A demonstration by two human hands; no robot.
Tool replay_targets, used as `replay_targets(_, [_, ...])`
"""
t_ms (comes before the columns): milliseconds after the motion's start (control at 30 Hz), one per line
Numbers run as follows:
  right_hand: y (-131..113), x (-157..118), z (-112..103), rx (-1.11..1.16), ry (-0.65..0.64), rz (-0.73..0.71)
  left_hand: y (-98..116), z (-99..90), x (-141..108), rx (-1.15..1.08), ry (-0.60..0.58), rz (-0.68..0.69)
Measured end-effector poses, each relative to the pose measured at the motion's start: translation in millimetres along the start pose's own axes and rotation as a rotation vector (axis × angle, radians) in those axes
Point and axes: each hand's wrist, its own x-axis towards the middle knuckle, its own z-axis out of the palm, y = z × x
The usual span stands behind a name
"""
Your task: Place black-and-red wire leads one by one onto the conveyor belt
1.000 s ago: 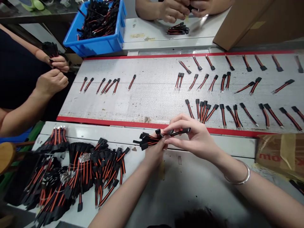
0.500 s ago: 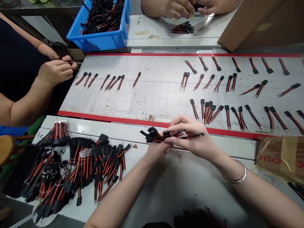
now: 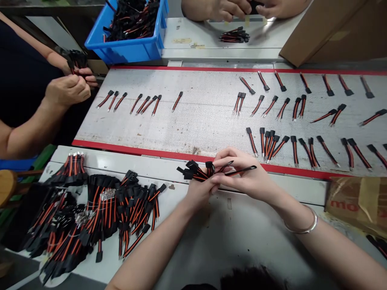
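Above the near edge of the bench, my left hand [image 3: 200, 191] is closed around a bunch of short red-and-black cables [image 3: 191, 170], their black connectors fanned out to the left. My right hand [image 3: 242, 171] meets it, fingers pinched on one cable [image 3: 209, 166] whose black connector stands up beside the bunch. Two thin dark strands jut rightward across the right fingers; they look like cable ends. The fingertips of both hands nearly touch, and their exact grip is partly hidden. A bangle [image 3: 306, 223] circles my right wrist.
A red-edged conveyor belt [image 3: 205, 121] carries spaced rows of cables. Piled cable bundles [image 3: 99, 213] lie left on the bench. Beyond stand a blue bin [image 3: 130, 50] of cables and a cardboard box [image 3: 329, 36]. Co-workers' hands [image 3: 68, 90] work at left and across the belt.
The cables on the belt have shifted slightly right. The connector at my fingertips has turned from pointing sideways to more upright. My hands stay in nearly the same place.
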Motion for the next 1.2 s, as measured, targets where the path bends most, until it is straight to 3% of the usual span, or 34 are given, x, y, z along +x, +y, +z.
replay_targets(167, [1.1,2.3,6.7,-0.027,-0.04,0.153,4.9,-0.9,-2.2,0.106,-0.082,0.154])
replay_targets(267, [-0.5,4.7,8.9,-0.008,-0.039,0.211,6.9,-0.5,-4.6,0.107,-0.098,0.134])
replay_targets(400, [9.5,17.8,2.1,0.236,0.12,0.356,6.3,2.6,-5.0,0.021,-0.198,0.078])
replay_targets(500, [27.5,36.9,-11.9,0.257,0.267,0.422,4.4,5.1,-4.7,-0.04,-0.186,0.058])
replay_targets(633, [45.9,56.4,-34.6,0.026,0.276,0.554,3.5,6.4,-6.3,0.014,-0.11,0.101])
replay_targets(833, [38.5,53.2,-54.1,-0.399,0.195,0.595,2.4,6.4,-5.1,-0.065,-0.111,0.141])
replay_targets(1000, [34.6,44.0,-67.7,-0.528,0.321,0.569,2.2,7.6,-1.0,-0.168,-0.098,0.153])
replay_targets(1100, [34.7,38.2,-75.5,-0.614,0.369,0.53,2.0,6.1,-2.8,-0.154,-0.165,0.161])
replay_targets(1200, [35.3,33.1,-74.4,-0.694,0.383,0.409,2.6,4.3,-6.9,-0.128,-0.177,0.174])
